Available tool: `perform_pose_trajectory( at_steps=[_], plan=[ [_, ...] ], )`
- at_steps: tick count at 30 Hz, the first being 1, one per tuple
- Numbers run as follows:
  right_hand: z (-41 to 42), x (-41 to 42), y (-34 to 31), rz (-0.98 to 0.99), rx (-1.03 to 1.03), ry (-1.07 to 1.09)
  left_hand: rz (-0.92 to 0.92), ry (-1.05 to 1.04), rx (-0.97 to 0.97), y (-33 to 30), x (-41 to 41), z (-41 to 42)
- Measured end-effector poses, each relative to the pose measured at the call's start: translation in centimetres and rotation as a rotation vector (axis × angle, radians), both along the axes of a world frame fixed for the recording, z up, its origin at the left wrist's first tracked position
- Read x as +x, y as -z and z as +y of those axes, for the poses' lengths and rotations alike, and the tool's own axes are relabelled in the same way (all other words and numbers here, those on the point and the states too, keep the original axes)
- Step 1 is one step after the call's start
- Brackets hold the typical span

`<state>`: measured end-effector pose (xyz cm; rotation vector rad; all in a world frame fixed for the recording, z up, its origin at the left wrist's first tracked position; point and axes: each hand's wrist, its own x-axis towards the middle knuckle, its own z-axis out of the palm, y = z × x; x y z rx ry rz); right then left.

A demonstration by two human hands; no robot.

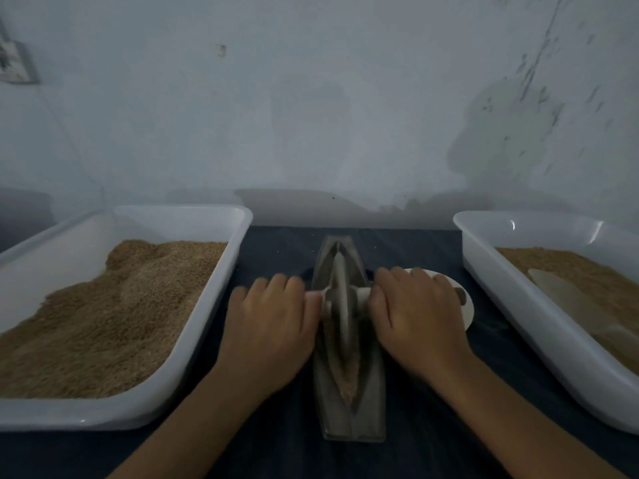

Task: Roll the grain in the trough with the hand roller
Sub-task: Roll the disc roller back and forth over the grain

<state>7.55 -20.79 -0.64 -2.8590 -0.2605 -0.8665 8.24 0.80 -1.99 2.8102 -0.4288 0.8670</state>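
Two hands are working mid-desk in the head view: the left hand (pixel 273 319) and right hand (pixel 418 316) are gripping the hand roller (pixel 340 299) axle ends over the trough (pixel 351 340); uneven pressure could be tipping grain (pixel 347 378) out; no writing is showing

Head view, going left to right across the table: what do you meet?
Left tray of grain → left hand → trough with roller wheel → right hand → right tray of grain.
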Motion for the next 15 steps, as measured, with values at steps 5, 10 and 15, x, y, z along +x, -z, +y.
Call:
perform_pose_trajectory(
  at_steps=[5, 10, 15],
  plan=[
    [-0.3, 6.4, -1.5, 0.238, -0.146, 0.154, 0.092, -0.117, 0.204, -2.7, 8.3, -2.8],
    [0.3, 5.1, -1.5, 0.140, -0.191, 0.146, 0.081, -0.091, 0.147, -1.9, 6.1, -2.0],
    [-0.2, -2.0, 0.4, -0.029, -0.021, 0.006, 0.027, 0.079, -0.069, 0.3, -1.8, 0.6]
  ],
)
